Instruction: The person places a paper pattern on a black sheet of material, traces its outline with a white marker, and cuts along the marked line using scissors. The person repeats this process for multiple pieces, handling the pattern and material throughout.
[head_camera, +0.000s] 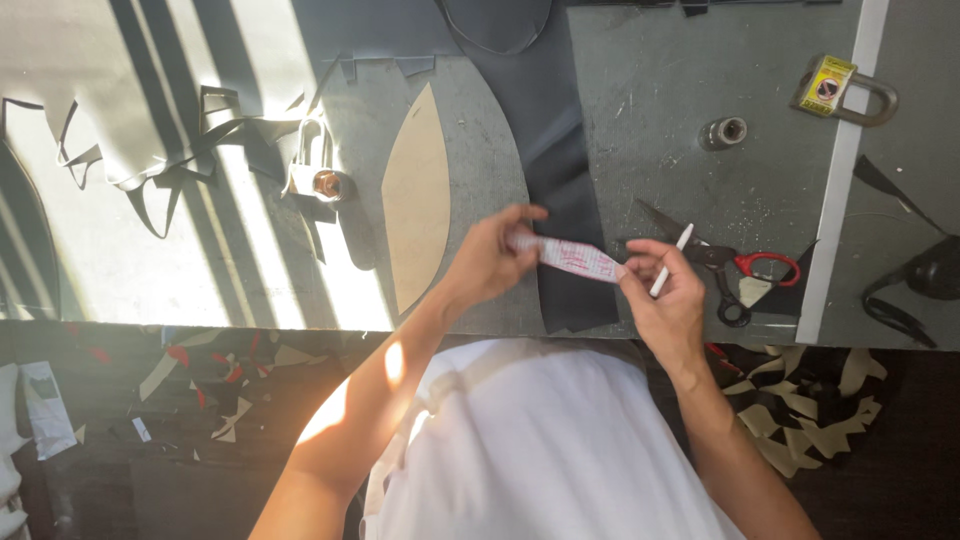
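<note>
Both hands hold a small white strip with red markings (572, 258) over the near edge of a grey worktable (660, 90). My left hand (492, 258) pinches the strip's left end. My right hand (668, 290) pinches its right end and also keeps a white marking pen (671, 259) between its fingers. Under the strip lies a dark sheet of material (562, 150), curved on one side. A tan lens-shaped pattern piece (415, 200) lies to the left of my left hand.
Red-handled scissors (745, 270) lie right of my right hand. Padlocks sit at the left (318, 165) and far right (845, 92), with a small metal cylinder (724, 132) between. Dark offcuts (170, 150) lie at the table's left, a black strap (915, 290) at right, tan scraps (810, 405) on the floor.
</note>
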